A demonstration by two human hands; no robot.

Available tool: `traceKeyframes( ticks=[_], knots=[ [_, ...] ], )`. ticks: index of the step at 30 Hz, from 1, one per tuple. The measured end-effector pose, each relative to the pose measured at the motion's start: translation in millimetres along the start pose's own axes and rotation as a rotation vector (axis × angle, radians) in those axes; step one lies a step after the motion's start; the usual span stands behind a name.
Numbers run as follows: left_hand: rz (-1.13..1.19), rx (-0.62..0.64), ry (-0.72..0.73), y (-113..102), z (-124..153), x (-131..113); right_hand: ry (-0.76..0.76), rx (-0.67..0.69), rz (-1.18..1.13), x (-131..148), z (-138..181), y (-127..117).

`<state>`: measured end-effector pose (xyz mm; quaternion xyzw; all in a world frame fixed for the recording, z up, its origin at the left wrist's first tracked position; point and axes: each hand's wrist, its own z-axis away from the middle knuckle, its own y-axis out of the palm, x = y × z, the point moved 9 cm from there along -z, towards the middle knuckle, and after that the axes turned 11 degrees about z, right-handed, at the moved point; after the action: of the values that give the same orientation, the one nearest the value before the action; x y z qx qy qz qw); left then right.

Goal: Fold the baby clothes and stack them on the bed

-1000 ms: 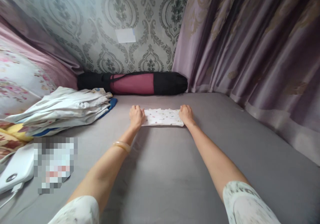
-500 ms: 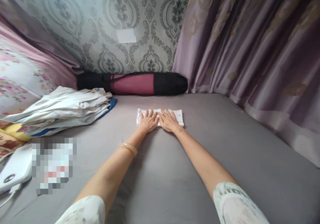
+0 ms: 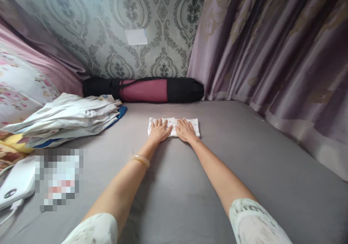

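Observation:
A small white folded cloth (image 3: 194,124) with tiny coloured dots lies on the grey bedsheet (image 3: 190,186), ahead of me. My left hand (image 3: 159,130) rests flat on its left half, fingers stretched out. Beside it my right hand (image 3: 185,129) lies flat on the right half, fingers also spread. Both palms press the cloth down; the two hands are a small gap apart. A pale bangle (image 3: 141,159) sits on my left wrist.
A pile of folded white clothes (image 3: 67,115) lies at the left. A black and maroon rolled bag (image 3: 144,90) lies against the patterned wall. Purple curtains (image 3: 272,52) hang along the right. A white device (image 3: 16,186) sits at the near left by a floral pillow (image 3: 19,84).
A second ago my hands held the cloth's two ends; they came together onto its middle, the cloth grew narrower, and now they have drifted slightly apart, flat on it.

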<state>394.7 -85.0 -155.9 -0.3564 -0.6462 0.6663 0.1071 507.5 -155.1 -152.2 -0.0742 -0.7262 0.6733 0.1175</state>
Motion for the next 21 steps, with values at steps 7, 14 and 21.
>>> traceKeyframes(
  ticks=[7,14,21],
  knots=[
    [0.019,0.047,-0.061,-2,1,24,0.038,0.020,0.064,-21,4,0],
    [0.084,0.125,0.078,-4,4,44,-0.011,0.080,0.095,-46,8,3],
    [0.090,0.158,0.043,-5,7,53,-0.007,0.066,0.078,-60,13,1]
  ],
)
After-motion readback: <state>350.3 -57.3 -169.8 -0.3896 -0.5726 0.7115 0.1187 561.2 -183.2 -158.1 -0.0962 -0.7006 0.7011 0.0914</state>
